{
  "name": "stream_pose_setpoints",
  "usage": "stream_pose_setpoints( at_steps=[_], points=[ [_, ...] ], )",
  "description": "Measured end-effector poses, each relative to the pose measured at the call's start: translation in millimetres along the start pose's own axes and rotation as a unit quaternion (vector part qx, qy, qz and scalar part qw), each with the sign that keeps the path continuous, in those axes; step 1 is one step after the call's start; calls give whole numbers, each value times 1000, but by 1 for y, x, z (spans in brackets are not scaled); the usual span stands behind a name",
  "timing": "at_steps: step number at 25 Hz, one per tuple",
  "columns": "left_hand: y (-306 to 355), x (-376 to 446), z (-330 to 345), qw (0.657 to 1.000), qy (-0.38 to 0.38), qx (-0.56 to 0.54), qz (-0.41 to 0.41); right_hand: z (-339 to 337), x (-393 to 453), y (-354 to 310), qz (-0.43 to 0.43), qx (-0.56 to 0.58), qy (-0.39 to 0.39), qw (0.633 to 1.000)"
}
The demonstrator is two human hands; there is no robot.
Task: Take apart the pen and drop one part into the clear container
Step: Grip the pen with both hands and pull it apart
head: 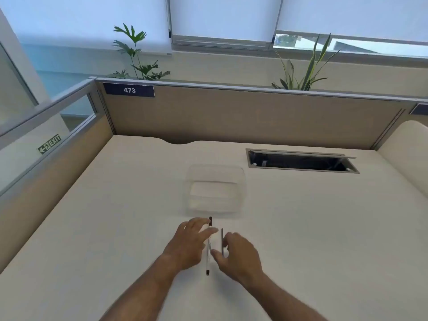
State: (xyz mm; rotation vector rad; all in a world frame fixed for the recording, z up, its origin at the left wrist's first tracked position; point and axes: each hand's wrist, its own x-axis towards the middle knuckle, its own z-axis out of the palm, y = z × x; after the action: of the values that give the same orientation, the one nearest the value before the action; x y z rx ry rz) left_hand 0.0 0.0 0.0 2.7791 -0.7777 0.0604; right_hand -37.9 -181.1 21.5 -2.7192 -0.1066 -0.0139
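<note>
A clear pen barrel (209,251) with black ends lies lengthwise on the desk between my two hands. Just to its right is a thin dark pen part (222,237), separate from the barrel. My left hand (187,242) hovers with its fingers spread over the barrel's far half, gripping nothing. My right hand (238,253) is open beside the dark part, which runs between its thumb and fingers; no pinch on it shows. The clear container (216,172) stands empty just beyond the pen.
An open cable hatch (301,162) is cut into the desk at the back right. Partition walls (231,117) close off the desk at the back and left, and a curved divider (407,154) stands on the right.
</note>
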Motion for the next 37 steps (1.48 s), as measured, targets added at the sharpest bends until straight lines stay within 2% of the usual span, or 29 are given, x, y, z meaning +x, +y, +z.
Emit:
stream_pose_setpoints(
  at_steps=[3,7,11,15,19,21,27,31,37],
  points=[
    [-1,-2,9,998,-46,32,16,11,-7,-11,45,3,-116,992],
    [1,-4,8,998,-34,53,25,18,-7,-12,66,-11,-178,982],
    [1,-6,5,997,0,71,39,19,-1,-8,57,-23,-194,979],
    [6,-6,-2,996,17,65,56,2,5,5,-13,-37,-180,983],
    [7,0,-7,994,70,-13,82,-26,21,21,-85,-34,-161,983],
    [11,3,-12,993,87,-34,79,-40,31,26,-87,-36,-174,980],
    [22,11,-23,982,148,40,112,-56,49,31,-83,-45,-239,966],
    [24,9,-23,978,156,57,127,-61,53,31,-75,-25,-264,961],
    [29,10,-29,984,140,35,104,-59,50,32,-123,-35,-162,978]
  ],
)
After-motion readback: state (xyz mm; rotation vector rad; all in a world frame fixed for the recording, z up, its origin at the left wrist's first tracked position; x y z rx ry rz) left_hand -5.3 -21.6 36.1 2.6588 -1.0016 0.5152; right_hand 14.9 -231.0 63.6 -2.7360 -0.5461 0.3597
